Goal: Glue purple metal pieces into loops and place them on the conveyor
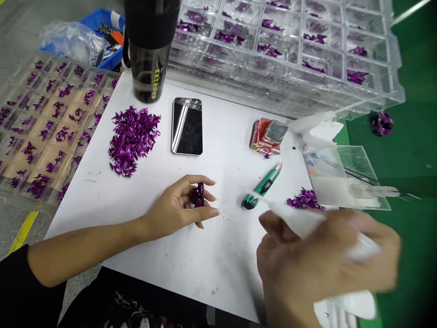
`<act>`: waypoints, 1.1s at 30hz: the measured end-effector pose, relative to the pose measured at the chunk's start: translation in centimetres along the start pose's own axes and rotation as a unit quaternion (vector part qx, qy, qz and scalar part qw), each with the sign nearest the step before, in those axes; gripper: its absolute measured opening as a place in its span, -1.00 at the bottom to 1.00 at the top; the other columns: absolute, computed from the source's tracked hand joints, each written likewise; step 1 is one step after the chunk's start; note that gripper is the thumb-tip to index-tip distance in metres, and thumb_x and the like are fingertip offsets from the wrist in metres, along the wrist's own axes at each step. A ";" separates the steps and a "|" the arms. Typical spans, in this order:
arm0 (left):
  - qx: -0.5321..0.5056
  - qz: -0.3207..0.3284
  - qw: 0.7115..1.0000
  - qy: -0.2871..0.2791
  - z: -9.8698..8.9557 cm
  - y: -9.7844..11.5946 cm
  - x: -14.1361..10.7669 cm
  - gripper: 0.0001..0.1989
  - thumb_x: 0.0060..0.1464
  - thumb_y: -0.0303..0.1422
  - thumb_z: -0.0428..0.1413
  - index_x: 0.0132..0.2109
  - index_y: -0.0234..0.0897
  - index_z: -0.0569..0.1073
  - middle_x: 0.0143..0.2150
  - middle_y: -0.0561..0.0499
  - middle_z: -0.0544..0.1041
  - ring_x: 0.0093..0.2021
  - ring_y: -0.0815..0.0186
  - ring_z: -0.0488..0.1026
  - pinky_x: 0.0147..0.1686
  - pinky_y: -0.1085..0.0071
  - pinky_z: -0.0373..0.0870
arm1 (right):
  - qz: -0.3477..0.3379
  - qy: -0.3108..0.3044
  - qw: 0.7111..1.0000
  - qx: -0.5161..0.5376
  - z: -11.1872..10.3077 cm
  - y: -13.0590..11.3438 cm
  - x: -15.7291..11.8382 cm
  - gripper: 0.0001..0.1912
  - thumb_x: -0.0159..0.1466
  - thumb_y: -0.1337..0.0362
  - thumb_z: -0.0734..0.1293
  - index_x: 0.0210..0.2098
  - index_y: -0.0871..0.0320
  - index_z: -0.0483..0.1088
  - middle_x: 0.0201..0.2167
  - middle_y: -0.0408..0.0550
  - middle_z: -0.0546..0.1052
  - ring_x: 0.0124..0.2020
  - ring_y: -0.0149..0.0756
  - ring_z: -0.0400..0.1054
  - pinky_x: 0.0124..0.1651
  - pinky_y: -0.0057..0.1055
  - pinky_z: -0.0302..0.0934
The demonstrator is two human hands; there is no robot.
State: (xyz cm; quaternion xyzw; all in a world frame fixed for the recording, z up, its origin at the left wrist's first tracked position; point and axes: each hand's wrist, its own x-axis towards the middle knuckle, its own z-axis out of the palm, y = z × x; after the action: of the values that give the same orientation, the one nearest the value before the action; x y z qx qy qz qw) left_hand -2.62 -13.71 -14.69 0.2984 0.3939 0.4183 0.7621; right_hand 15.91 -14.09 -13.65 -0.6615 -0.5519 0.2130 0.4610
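Note:
My left hand [177, 202], low over the white tabletop [164, 269], has its fingers curled around a small shiny purple-and-black part [198, 195]. Its exact kind is hard to make out. At the right, close to the camera, my right hand [327, 255] is closed around a white bottle with a tapered nozzle [297, 218]; both are smeared by motion. The nozzle points left, towards a green utility knife [262, 187] lying on the table. Just behind the bottle is a small heap of purple pointed pieces [305, 199].
A larger purple heap [133, 139], a phone [187, 126] and a dark drink bottle [148, 50] are at the back left. Clear compartment trays [283, 98] stand stacked behind; another tray [44, 123] lies left. A red box [261, 136] with a metal block sits back right.

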 end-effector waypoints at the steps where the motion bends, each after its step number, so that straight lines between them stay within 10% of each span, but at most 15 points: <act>1: 0.003 0.002 1.000 0.000 0.0 -0.1 0.0 -0.55 0.07 -0.37 0.38 0.10 -0.18 0.47 -0.09 -0.04 0.51 -0.20 0.33 0.49 -0.33 0.40 0.57 | 0.016 0.035 0.999 0.018 0.8 0.2 1.0 -0.58 0.51 -0.12 0.12 -0.01 0.00 0.44 -0.26 -0.06 0.54 -0.49 -0.23 0.41 -0.41 -0.21 0.41; 9: -0.002 -0.007 1.000 -0.016 0.0 -0.8 -0.1 -0.62 0.07 -0.36 0.34 0.04 -0.19 0.49 -0.13 -0.01 0.54 -0.22 0.28 0.61 -0.24 0.33 0.59 | 0.042 -0.037 0.989 -0.139 2.9 2.1 5.0 -0.48 0.08 -0.21 0.42 -0.21 0.08 0.45 -0.22 0.07 0.65 -0.14 0.05 0.58 0.04 0.03 0.44; 15: 0.189 0.067 0.979 -0.035 0.0 -0.4 -0.7 -0.76 0.11 -0.38 0.29 -0.04 -0.20 0.57 -0.26 0.09 0.54 -0.35 0.41 0.45 -0.18 0.43 0.48 | 0.007 -0.186 0.943 -0.274 0.8 -4.4 5.0 -0.44 0.22 -0.34 0.27 -0.34 0.03 0.50 -0.42 0.05 0.64 -0.30 0.13 0.60 -0.14 0.04 0.41; 19: 0.229 0.098 0.968 -0.036 -0.1 -0.2 -0.8 -0.80 0.08 -0.40 0.27 -0.11 -0.23 0.58 -0.37 0.13 0.50 -0.41 0.41 0.41 -0.21 0.45 0.46 | -0.103 -0.352 0.915 -0.168 6.5 -9.2 6.4 -0.76 0.35 0.03 0.37 -0.27 0.05 0.52 -0.31 -0.07 0.67 -0.27 -0.14 0.58 -0.17 -0.27 0.39; 24: 0.229 0.103 0.967 -0.046 -0.2 -0.5 -0.5 -0.80 0.03 -0.37 0.27 -0.14 -0.21 0.57 -0.31 0.08 0.58 -0.37 0.35 0.48 -0.27 0.45 0.47 | -0.133 -0.422 0.829 -0.340 15.0 -10.7 7.9 -0.80 0.44 0.18 0.34 -0.23 0.17 0.52 -0.25 0.09 0.66 -0.20 -0.13 0.55 -0.22 -0.35 0.27; 33: 0.190 0.104 0.975 -0.040 -0.2 -1.1 0.2 -0.77 -0.13 -0.34 0.31 -0.38 -0.10 0.38 -0.42 0.09 0.54 -0.38 0.16 0.53 -0.20 0.21 0.49 | -0.145 -0.431 0.813 -0.363 16.3 -9.6 7.4 -0.90 0.36 0.36 0.32 -0.23 0.18 0.50 -0.25 0.11 0.65 -0.20 -0.08 0.53 -0.26 -0.35 0.23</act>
State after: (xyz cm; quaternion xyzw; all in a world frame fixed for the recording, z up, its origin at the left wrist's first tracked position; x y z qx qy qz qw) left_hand -2.32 -14.02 -15.72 0.4937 0.4020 0.4008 0.6588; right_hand 0.15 -1.49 -11.77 -0.5334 -0.8209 0.1911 -0.0719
